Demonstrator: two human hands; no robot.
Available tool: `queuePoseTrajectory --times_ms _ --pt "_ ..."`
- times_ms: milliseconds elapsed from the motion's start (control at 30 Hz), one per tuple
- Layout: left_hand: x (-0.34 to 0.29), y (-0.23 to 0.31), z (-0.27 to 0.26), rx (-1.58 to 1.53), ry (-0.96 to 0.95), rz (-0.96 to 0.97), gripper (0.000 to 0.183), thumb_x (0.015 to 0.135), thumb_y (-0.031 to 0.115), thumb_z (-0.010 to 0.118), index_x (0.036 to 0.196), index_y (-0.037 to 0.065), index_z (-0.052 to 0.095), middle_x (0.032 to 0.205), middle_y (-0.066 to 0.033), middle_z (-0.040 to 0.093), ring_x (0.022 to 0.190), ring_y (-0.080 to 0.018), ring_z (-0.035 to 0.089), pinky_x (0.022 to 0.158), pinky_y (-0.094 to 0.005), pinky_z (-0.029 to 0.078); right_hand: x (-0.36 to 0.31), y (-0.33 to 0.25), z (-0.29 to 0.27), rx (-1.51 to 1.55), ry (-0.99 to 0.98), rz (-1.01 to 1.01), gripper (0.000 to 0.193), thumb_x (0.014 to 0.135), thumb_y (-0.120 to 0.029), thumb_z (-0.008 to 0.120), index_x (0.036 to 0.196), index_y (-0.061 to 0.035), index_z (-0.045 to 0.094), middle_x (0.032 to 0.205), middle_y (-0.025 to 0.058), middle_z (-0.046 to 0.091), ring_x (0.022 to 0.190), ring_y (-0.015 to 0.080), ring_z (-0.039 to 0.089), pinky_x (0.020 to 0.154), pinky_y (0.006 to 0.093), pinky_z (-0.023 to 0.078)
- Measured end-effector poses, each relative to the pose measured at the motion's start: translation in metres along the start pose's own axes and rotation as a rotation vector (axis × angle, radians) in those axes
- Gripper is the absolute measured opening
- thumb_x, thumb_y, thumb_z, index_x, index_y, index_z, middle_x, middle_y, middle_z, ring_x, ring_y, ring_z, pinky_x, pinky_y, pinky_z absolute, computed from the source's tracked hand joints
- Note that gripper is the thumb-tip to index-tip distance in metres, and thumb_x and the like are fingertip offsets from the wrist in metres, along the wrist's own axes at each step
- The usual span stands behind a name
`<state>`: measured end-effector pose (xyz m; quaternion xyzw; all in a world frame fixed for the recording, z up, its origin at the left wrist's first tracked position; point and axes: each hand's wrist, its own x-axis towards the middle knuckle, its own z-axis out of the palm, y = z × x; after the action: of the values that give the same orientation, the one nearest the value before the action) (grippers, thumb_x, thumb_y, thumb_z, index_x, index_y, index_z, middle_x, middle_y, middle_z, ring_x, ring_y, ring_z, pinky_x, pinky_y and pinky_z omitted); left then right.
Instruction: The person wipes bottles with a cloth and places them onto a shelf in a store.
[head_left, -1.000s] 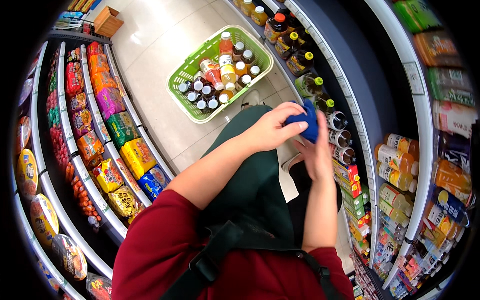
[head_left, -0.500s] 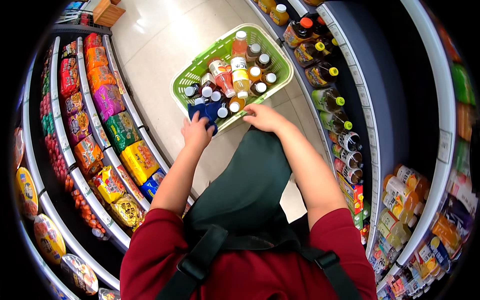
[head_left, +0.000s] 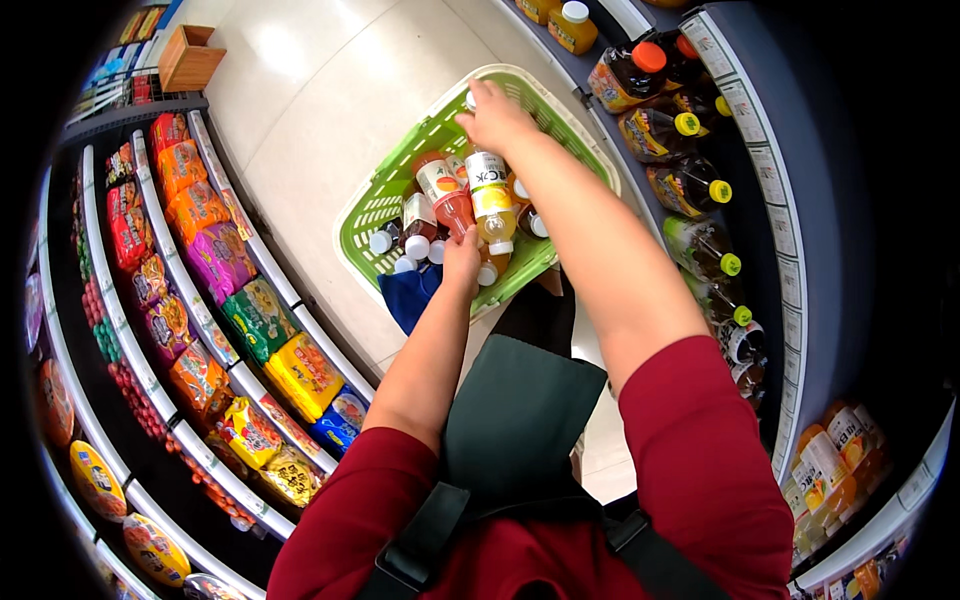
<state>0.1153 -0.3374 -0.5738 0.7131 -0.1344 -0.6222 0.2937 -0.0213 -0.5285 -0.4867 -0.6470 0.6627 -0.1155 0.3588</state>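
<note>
A green plastic basket (head_left: 350, 232) holds several drink bottles, most with white caps. Inside it, my left hand (head_left: 462, 268) is closed at the capped end of a bottle of pinkish-red drink (head_left: 455, 210); the cap is hidden by my fingers. At the basket's far end my right hand (head_left: 500, 122) grips a white-capped bottle (head_left: 471, 101), whose body is mostly covered by that hand. Between my hands lies a bottle of pale yellow drink (head_left: 490, 195) with a white and yellow label. A dark blue cloth (head_left: 408, 297) hangs over the near left rim.
Shelves of bagged snacks (head_left: 222, 255) run along the left. On the right, a shelf holds dark drink bottles (head_left: 655, 135) with orange and yellow caps, and more bottles (head_left: 835, 460) lie lower down. A wooden box (head_left: 190, 60) is at the far left, beyond the tiled floor (head_left: 300, 130).
My left hand has left the blue cloth for the pinkish-red bottle. My right hand has moved from the near rim to the white-capped bottle at the far end.
</note>
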Motion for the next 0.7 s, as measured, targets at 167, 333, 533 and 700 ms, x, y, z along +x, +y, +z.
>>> queuePoseTrajectory --times_ms 167,333,533,700 --pt "-0.061 0.055 -0.002 -0.418 0.023 -0.113 0.026 0.093 0.031 0.052 0.098 0.006 0.050 0.075 -0.0070 0.056 0.057 -0.0123 0.050 0.051 -0.0216 0.042 -0.001 -0.007 -0.010 -0.152 -0.066 -0.068 0.047 0.085 -0.026 0.062 0.128 -0.0175 0.045 0.128 0.0128 0.046 0.105 0.0336 0.058 0.085 0.0419 0.051" --pt "-0.133 0.064 -0.047 -0.252 0.025 -0.110 0.026 0.092 0.032 0.051 0.097 0.007 0.048 0.072 -0.0043 0.054 0.050 -0.0108 0.045 0.045 -0.0223 0.036 -0.005 0.011 0.001 -0.255 -0.016 -0.120 0.037 0.084 -0.020 0.061 0.120 -0.0136 0.051 0.110 0.0156 0.054 0.093 0.0355 0.062 0.078 0.0444 0.052" --pt "-0.229 0.063 -0.094 0.043 -0.021 0.109 0.022 0.093 0.026 0.051 0.095 0.005 0.046 0.067 -0.0021 0.050 0.049 -0.0081 0.041 0.045 -0.0221 0.031 -0.127 0.014 -0.055 0.070 0.358 -0.107 0.037 0.081 -0.026 0.066 0.109 -0.0060 0.055 0.104 0.0174 0.058 0.089 0.0347 0.061 0.077 0.0416 0.050" --pt "-0.286 0.070 -0.108 0.324 -0.121 0.410 0.019 0.091 0.020 0.058 0.097 0.004 0.049 0.071 -0.0021 0.053 0.054 -0.0078 0.049 0.047 -0.0225 0.040 -0.319 0.028 -0.141 0.516 0.613 0.019 0.035 0.080 -0.026 0.069 0.104 -0.0029 0.058 0.095 0.0146 0.059 0.082 0.0289 0.061 0.072 0.0366 0.050"
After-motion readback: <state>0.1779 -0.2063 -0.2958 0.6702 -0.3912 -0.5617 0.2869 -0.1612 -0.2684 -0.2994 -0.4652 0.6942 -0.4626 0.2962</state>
